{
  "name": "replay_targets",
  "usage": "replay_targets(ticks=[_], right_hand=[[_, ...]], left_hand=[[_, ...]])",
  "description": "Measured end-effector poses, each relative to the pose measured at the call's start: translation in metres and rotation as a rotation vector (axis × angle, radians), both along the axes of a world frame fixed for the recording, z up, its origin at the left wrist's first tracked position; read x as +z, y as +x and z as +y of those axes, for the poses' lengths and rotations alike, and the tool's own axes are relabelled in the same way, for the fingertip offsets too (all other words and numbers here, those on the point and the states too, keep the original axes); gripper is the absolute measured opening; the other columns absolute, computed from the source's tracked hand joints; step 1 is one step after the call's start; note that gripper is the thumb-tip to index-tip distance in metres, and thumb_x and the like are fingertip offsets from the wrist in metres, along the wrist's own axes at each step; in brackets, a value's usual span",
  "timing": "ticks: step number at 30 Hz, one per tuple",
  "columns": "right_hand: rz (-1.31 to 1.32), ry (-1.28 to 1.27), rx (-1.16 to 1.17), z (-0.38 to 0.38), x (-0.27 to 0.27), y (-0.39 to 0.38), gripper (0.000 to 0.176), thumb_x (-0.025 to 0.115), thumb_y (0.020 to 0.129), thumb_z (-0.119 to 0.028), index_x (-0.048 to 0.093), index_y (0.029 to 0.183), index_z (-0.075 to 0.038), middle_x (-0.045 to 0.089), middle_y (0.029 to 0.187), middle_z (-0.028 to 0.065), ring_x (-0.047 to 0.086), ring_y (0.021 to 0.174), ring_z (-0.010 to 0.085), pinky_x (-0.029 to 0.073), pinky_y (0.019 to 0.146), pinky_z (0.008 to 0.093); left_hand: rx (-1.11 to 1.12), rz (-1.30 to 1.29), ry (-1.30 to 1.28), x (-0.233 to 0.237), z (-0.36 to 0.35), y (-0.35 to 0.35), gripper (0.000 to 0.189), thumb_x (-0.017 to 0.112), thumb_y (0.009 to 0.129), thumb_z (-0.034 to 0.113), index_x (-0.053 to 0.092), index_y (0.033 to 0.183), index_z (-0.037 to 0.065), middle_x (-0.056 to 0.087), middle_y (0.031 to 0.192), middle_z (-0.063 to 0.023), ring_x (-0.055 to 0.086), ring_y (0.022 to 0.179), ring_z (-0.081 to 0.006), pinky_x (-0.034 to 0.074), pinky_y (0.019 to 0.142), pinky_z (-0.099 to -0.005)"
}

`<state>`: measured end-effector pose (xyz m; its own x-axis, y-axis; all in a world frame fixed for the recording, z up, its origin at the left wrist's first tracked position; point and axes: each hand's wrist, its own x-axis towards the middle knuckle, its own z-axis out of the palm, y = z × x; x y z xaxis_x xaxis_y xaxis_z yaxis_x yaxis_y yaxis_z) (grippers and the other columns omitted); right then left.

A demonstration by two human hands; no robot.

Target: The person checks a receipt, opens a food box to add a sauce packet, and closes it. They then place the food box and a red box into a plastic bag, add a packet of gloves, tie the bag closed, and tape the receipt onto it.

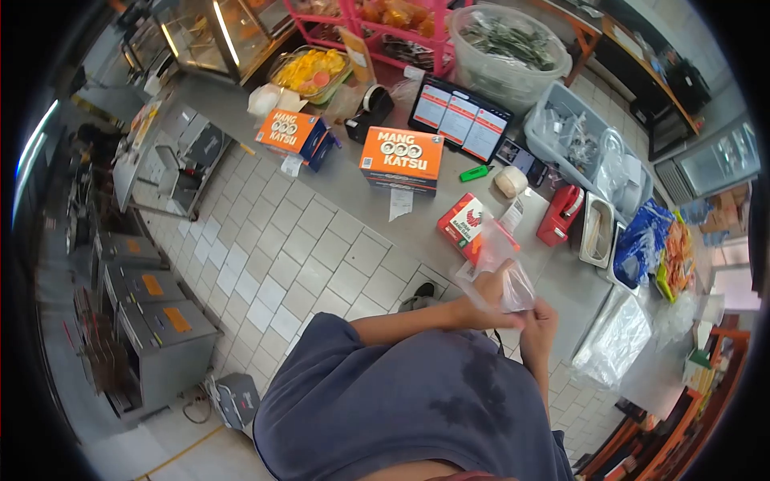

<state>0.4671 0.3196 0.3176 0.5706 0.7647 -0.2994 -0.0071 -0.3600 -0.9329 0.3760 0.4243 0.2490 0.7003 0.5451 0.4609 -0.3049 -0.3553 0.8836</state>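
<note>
A clear plastic bag [517, 289] is spread between my two hands just off the counter's front edge. My left hand [492, 287] is on the bag, its fingers partly behind the see-through film. At the bag's lower right edge, my right hand [539, 322] pinches the plastic. Just beyond the bag, a red and white food box [464, 224] stands on the counter [417, 215], overlapped by the bag's upper end. A printed receipt [512, 215] lies right of that box.
Two orange boxes, one at centre [401, 159] and one farther left [290, 135], have receipts hanging off. Behind them stands a tablet [459, 119]. A green highlighter [476, 173], red tape dispenser [559, 215], metal tray [595, 232] and grey bin [553, 132] line the counter.
</note>
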Motion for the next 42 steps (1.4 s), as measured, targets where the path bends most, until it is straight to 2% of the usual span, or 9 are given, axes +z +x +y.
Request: replay_targets(ticks=[8,11,13,19,24,28,33,37,42], right_hand=[[1.303,0.832,-0.245,-0.05,-0.043,0.069,0.022,0.042,0.092,-0.02,0.042,0.072,-0.011,0.036,0.059,-0.0037,0.034,0.048,0.0096,0.033,0.043,0.0248],[1.006,0.536,-0.205,-0.037,-0.007,0.007,0.019,0.049,0.088,-0.017,0.047,0.071,-0.009,0.047,0.059,-0.0006,0.042,0.048,0.0113,0.037,0.047,0.0238],[-0.455,0.169,0.326,-0.015,0.03,0.0,0.007,0.056,0.08,-0.008,0.056,0.074,-0.006,0.059,0.066,0.0045,0.054,0.057,0.0146,0.043,0.055,0.0241],[-0.571,0.217,0.294,-0.041,0.045,0.102,0.021,0.06,0.071,0.004,0.063,0.089,-0.005,0.064,0.084,0.0087,0.059,0.072,0.0186,0.047,0.064,0.0294],[-1.036,0.515,-0.136,-0.045,0.054,0.055,0.03,0.064,0.057,0.005,0.06,0.086,-0.003,0.054,0.071,0.0068,0.056,0.072,0.0254,0.044,0.069,0.0305],[-0.932,-0.603,0.065,-0.098,-0.106,0.108,0.041,0.067,0.068,-0.009,0.057,0.108,-0.006,0.062,0.099,0.0095,0.058,0.093,0.0253,0.045,0.082,0.037],[-0.992,-0.878,0.306,-0.12,-0.118,0.039,0.038,0.045,0.084,-0.021,0.048,0.12,-0.011,0.049,0.123,0.0106,0.037,0.123,0.0237,0.019,0.105,0.0471],[-0.938,-0.736,0.687,-0.128,-0.133,0.06,0.046,0.047,0.082,-0.028,0.042,0.126,-0.013,0.048,0.123,0.011,0.04,0.119,0.0307,0.022,0.105,0.0417],[-0.699,-0.859,0.745,-0.139,-0.09,0.119,0.079,0.072,0.063,-0.044,0.04,0.129,-0.015,0.054,0.116,0.0113,0.05,0.109,0.0281,0.04,0.091,0.0361]], left_hand=[[0.642,0.335,0.393,-0.002,0.132,-0.04,0.016,0.06,0.071,0.01,0.053,0.085,0.009,0.053,0.061,-0.01,0.052,0.051,-0.0282,0.042,0.049,-0.0383],[0.821,0.589,0.036,0.048,0.18,-0.054,0.028,0.065,0.064,0.011,0.055,0.09,0.01,0.057,0.074,-0.0101,0.056,0.065,-0.0269,0.044,0.058,-0.0371],[0.928,0.434,0.429,0.059,0.183,-0.038,0.042,0.07,0.056,0.012,0.056,0.096,0.01,0.056,0.092,-0.0093,0.054,0.087,-0.0262,0.042,0.073,-0.0375],[-0.206,0.158,0.773,0.046,0.063,0.04,0.061,0.07,0.062,0.019,0.049,0.118,0.01,0.053,0.105,-0.0123,0.053,0.095,-0.0285,0.039,0.084,-0.0418],[-0.203,0.192,-0.584,-0.001,-0.021,0.075,0.03,0.06,0.082,0.022,0.052,0.105,0.005,0.058,0.084,-0.0053,0.057,0.069,-0.014,0.045,0.051,-0.0289],[-0.129,-0.002,-0.954,0.054,0.0,0.032,0.022,0.044,0.083,0.001,0.044,0.105,0.005,0.056,0.087,-0.005,0.058,0.076,-0.0125,0.05,0.057,-0.0265],[0.02,0.755,0.257,0.076,0.042,0.021,0.028,0.053,0.077,0.0,0.042,0.103,0.0,0.055,0.099,-0.0142,0.058,0.086,-0.0234,0.048,0.074,-0.0302],[-1.274,0.371,0.268,0.059,-0.05,0.064,0.02,0.055,0.074,0.005,0.05,0.094,0.005,0.057,0.093,-0.0121,0.055,0.082,-0.0286,0.042,0.077,-0.0367],[-0.32,0.914,0.907,-0.124,-0.019,0.097,0.022,0.042,0.086,0.017,0.057,0.101,0.013,0.056,0.101,-0.0105,0.051,0.101,-0.0256,0.037,0.092,-0.0395]])
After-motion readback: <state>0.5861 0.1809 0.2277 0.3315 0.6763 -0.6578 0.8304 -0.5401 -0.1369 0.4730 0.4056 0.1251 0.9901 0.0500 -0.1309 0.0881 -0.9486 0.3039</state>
